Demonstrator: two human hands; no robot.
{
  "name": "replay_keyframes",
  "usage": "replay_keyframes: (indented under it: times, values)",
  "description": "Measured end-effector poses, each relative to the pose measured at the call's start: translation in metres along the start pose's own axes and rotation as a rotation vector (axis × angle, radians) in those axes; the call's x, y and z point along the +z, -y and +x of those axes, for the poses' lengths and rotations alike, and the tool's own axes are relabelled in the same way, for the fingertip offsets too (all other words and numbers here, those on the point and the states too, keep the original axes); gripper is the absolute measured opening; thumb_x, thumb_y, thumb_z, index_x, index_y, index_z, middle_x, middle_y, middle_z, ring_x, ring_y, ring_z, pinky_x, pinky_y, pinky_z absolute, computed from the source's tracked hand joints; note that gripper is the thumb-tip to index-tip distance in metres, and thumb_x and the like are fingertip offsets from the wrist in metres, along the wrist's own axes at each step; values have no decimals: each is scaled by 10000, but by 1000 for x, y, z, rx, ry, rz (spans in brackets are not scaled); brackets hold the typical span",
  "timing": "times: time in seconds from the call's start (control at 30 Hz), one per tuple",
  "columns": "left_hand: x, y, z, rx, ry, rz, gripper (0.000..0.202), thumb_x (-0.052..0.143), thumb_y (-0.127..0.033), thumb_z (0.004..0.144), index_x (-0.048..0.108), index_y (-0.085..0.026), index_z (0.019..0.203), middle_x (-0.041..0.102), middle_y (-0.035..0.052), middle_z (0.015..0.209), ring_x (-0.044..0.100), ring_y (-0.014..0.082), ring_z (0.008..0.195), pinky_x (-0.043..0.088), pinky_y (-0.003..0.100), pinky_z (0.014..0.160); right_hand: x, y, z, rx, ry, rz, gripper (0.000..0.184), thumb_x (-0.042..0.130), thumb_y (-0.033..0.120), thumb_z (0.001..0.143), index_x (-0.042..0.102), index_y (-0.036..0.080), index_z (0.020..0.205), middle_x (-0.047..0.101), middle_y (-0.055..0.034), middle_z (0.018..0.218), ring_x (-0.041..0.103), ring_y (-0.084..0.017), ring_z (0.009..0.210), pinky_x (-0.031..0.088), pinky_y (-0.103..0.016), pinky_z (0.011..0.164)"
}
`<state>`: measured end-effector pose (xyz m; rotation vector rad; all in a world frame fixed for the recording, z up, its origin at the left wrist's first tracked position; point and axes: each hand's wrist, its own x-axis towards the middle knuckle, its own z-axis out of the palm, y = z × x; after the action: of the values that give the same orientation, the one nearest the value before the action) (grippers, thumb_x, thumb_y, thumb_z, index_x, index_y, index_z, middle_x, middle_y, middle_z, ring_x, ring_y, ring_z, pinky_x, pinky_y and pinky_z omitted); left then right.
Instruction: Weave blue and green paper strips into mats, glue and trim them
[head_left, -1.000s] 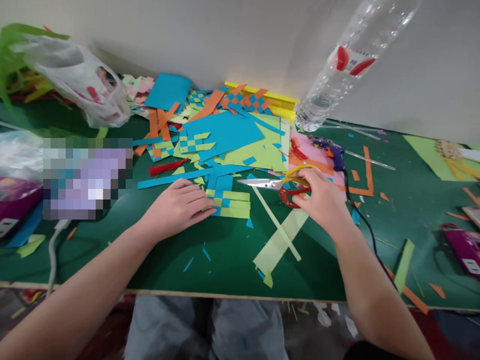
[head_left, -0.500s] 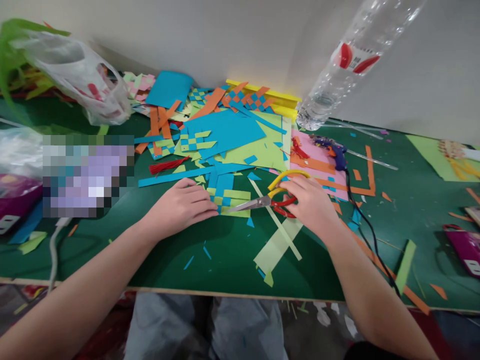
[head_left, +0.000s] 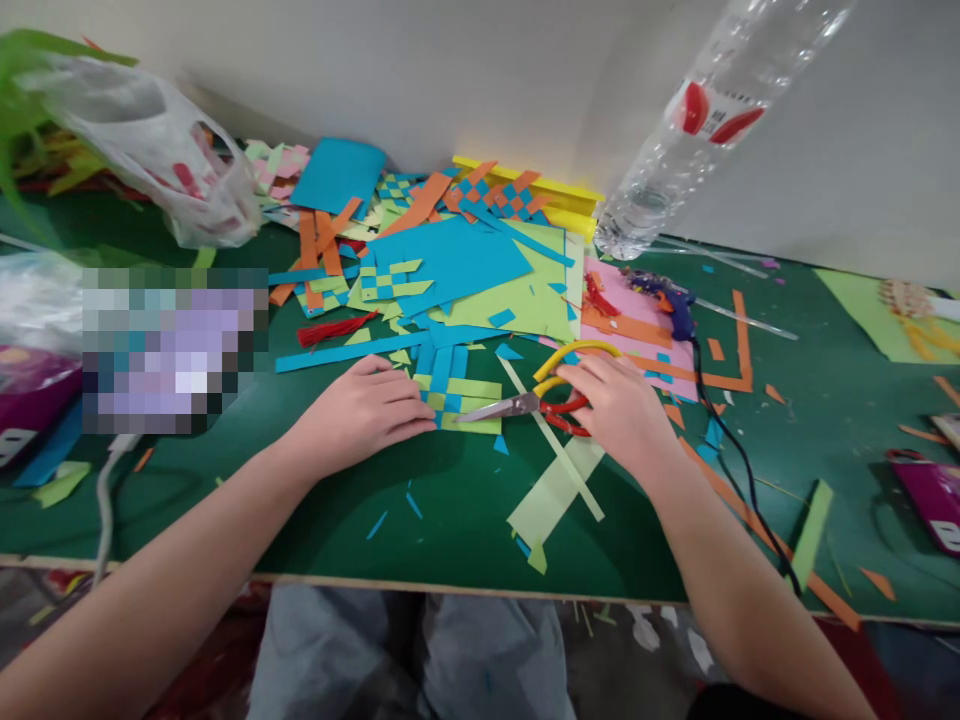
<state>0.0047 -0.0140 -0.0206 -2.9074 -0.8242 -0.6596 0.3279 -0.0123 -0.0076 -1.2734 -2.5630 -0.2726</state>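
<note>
My left hand (head_left: 375, 405) holds a small woven piece of blue and light-green paper strips (head_left: 457, 400) against the table, its fingers over the piece's left side. In my right hand (head_left: 619, 405) is a pair of scissors (head_left: 517, 405) with one yellow and one red handle loop. Their blades look closed and point left, with the tip over the lower strips of the woven piece. A thin pale strip (head_left: 577, 480) lies under the scissors, across a wider pale-green strip (head_left: 551, 500).
Behind my hands lie blue sheets (head_left: 450, 260), green paper and orange strips. A red tassel (head_left: 337, 330) is at the left. A glue gun (head_left: 679, 310) with a black cord rests on pink paper. A plastic bottle (head_left: 675, 150) and a plastic bag (head_left: 187, 160) stand near the wall.
</note>
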Motion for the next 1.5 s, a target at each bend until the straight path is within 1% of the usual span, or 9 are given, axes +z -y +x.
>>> replay_keyframes:
  times: [0.3,0.43,0.57,0.83,0.93,1.0,1.13,1.27,1.5]
  values:
    - [2,1,-1,-11,9,-13,123,559,-282,929,648,-208,887,722,-33,812,652,136,801,405,334,807,-2,-10,-1,25,32,35,290,513,75,806,655,161,1045,645,-107,941,610,-274,917,486,-421,786]
    - [2,2,-1,-23,12,-25,118,564,-280,924,652,-214,882,724,-34,808,653,137,797,406,334,811,-4,-12,-1,25,61,52,309,519,60,793,648,153,1058,639,-122,977,598,-297,988,486,-445,827]
    - [3,3,-3,-33,33,-44,109,566,-279,921,653,-222,888,724,-33,819,650,141,796,405,336,814,-7,-15,-1,20,82,40,325,490,37,777,644,164,1033,636,-123,982,590,-301,984,492,-458,829]
    - [3,3,-4,-48,44,-62,115,561,-284,923,651,-223,883,725,-28,824,653,143,804,405,344,822,-11,-24,-4,41,81,41,459,447,-24,691,638,192,1048,635,-91,1019,577,-275,1028,487,-415,830]
    - [3,3,-3,-43,35,-57,125,556,-288,927,650,-221,879,727,-25,823,654,144,802,406,344,821,-12,-22,-3,79,50,96,457,434,-22,695,631,194,1046,642,-87,1057,577,-276,1055,475,-422,830]
    - [2,3,-3,-34,24,-55,127,560,-289,925,650,-218,870,723,-26,808,651,143,787,407,341,814,-11,-17,-2,95,14,117,399,451,1,723,631,186,1028,651,-92,1053,579,-282,1056,469,-432,832]
    - [2,3,-2,-29,23,-46,125,561,-291,924,645,-217,867,716,-28,794,646,141,762,407,337,805,-5,-5,2,89,-34,77,292,487,60,776,640,177,996,656,-98,958,597,-275,962,476,-414,784]
    - [1,1,-1,-27,28,-39,138,550,-292,931,638,-215,859,717,-28,781,646,145,760,406,339,796,0,4,2,52,-14,45,353,454,8,747,633,157,1013,634,-93,903,592,-245,846,478,-384,734]
    - [2,2,-2,-40,41,-47,137,546,-292,933,643,-220,868,722,-29,796,648,139,773,404,339,801,1,3,1,49,55,40,346,456,12,771,633,158,1030,632,-106,928,599,-267,897,480,-411,771]
